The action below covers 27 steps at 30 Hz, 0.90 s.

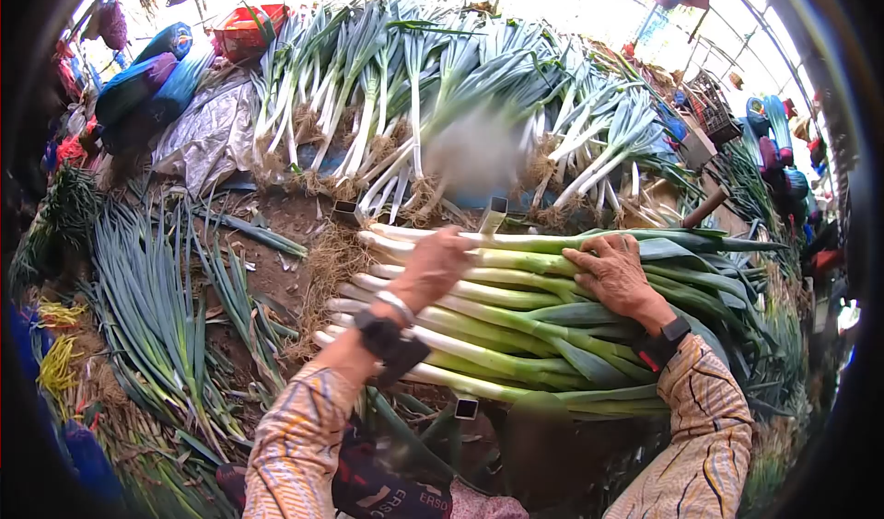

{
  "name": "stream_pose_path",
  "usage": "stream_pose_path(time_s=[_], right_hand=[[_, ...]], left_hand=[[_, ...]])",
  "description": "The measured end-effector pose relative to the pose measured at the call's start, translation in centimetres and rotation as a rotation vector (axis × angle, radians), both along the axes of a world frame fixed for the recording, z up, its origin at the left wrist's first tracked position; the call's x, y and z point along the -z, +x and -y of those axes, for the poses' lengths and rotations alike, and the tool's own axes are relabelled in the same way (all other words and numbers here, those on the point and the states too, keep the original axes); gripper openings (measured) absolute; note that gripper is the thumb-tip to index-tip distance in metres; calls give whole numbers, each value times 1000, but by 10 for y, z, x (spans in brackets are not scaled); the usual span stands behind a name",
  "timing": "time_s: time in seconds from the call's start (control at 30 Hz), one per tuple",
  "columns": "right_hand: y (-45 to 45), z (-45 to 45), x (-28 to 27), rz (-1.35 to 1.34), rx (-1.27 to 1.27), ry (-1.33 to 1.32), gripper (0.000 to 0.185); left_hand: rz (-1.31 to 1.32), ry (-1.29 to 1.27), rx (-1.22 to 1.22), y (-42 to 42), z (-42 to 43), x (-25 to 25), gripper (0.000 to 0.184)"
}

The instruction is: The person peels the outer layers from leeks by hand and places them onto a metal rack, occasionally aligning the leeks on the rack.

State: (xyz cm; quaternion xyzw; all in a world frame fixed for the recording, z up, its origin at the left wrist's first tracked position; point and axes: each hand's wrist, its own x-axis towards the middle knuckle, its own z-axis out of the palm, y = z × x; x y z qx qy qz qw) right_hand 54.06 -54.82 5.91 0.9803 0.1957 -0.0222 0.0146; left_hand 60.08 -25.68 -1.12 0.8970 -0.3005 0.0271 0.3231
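Note:
A row of leeks lies side by side in front of me, white ends to the left and green leaves to the right. My left hand reaches over the white stalks, fingers curled down at the farthest leek; its fingertips are partly hidden. On the green part of the same row rests my right hand, its fingers bent over the far leeks and its thumb side toward the left. The leeks lie over a metal frame whose square tube end shows at the near side.
More leeks with roots are heaped at the back. Loose leeks lie on the left ground, near trimmed roots. A red basket, net rolls and yellow ties sit around. A blurred smudge covers part of the view.

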Motion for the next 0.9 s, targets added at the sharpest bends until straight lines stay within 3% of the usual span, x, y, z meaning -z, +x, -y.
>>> stream_pose_path(time_s=[0.03, 0.13, 0.23, 0.5, 0.6, 0.73, 0.8, 0.83, 0.87, 0.9], right_hand=[[0, 2, 1, -5, 2, 17, 40], [1, 4, 2, 0, 7, 46, 39], [1, 3, 1, -2, 12, 63, 38], [-2, 6, 4, 30, 4, 82, 37], [-2, 7, 5, 49, -16, 88, 38], [-4, 8, 8, 73, -7, 114, 38], [-7, 8, 9, 128, -23, 118, 37], [-7, 9, 10, 160, -31, 121, 37], [-7, 9, 10, 128, -13, 113, 38], [-6, 8, 11, 128, -4, 95, 39]], left_hand=[[-4, -126, 58, -4, 25, -5, 30], [-52, -4, 105, -6, 80, -22, 42], [-59, 37, 87, -8, 99, -23, 28], [104, 85, -20, -14, 124, -13, 22], [108, -28, -66, -11, 112, -25, 22], [152, 13, -78, -6, 110, -22, 17], [400, -89, -198, 23, 87, 5, 9], [374, -82, -209, 35, 49, 1, 12], [528, -178, -212, 43, 12, -3, 17], [241, -46, -323, 38, -29, -23, 17]])
